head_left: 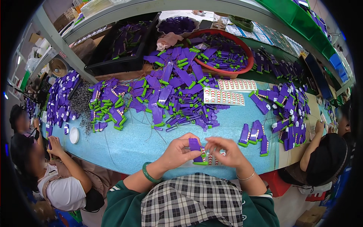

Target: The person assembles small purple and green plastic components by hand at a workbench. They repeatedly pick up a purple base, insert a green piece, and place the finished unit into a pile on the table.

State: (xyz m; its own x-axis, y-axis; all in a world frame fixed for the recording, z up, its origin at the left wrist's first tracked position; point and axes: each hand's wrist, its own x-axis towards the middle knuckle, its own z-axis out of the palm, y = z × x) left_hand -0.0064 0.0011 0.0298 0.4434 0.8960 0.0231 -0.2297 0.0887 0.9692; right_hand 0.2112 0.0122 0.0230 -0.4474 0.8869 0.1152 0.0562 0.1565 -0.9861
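Note:
Close to the table's near edge, my left hand [179, 154] grips a flat purple plastic part [194, 144] with a bright green end piece [200, 163]. Red-and-white striped markings show along the part's right side. My right hand [228, 152] hovers just right of it, fingers curled and the thumb and index tips close together; whatever they pinch is too small to make out. Under that hand lies a sheet of red-and-white striped stickers [216, 159], partly hidden by the fingers.
A large heap of purple parts [174, 87] fills the table's middle, beside more sticker sheets [224, 97]. Several striped parts [252, 132] lie to the right. Behind stand a red basin [249, 56] and a black tray [94, 68]. People work at both sides.

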